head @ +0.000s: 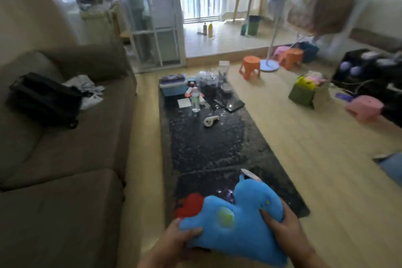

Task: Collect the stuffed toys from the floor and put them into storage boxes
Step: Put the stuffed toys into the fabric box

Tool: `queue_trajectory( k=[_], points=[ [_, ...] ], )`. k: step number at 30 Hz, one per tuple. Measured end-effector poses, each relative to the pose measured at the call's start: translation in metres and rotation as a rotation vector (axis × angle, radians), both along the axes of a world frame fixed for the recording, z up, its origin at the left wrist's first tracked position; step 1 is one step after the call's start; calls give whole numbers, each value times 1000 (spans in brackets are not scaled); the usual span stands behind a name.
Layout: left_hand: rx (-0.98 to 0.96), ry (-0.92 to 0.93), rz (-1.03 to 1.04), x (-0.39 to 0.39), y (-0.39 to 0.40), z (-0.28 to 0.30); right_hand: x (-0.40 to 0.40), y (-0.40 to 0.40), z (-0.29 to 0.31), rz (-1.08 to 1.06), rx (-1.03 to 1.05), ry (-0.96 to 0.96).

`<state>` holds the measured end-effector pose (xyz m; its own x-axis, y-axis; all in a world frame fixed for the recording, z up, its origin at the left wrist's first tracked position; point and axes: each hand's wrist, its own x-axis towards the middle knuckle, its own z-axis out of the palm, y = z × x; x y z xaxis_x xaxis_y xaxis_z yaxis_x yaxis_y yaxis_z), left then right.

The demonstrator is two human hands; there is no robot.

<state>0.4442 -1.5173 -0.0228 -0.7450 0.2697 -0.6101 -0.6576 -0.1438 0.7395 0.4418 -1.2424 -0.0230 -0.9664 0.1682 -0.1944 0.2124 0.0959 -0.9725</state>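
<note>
We have our left hand (pixel 176 239) curled round the lower left edge of a soft blue plush toy with a yellow-green patch (pixel 237 220), thumb pressed on top, while our right hand (pixel 280 226) grips its upper right lobe, fingers sunk into the fabric — two hands, we judge, because the toy is wide and floppy. It is carried in front of us, clear of the floor, above the near end of a dark speckled low table (pixel 208 143). A red plush piece (pixel 189 204) peeks out just behind it; whether it is attached, we cannot tell. Farther off stands an olive-green fabric storage box (pixel 303 94) already holding soft toys — probably where this one goes. A brown sofa (pixel 61 159) runs along our left.
</note>
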Motion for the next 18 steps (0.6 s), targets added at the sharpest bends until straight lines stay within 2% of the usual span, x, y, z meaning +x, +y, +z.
queue_trajectory(
  k=[6,11,16,18],
  points=[
    [-3,127,-144,-21,195,13,54,157,24,-432,-19,54],
    [-7,171,-322,-24,367,5,104,307,28,-612,-102,-23],
    [-85,182,-553,-24,495,-6,144,421,29,-811,-126,-94],
    [-91,167,-580,-32,544,-11,144,460,27,-856,-130,-117]
  ],
)
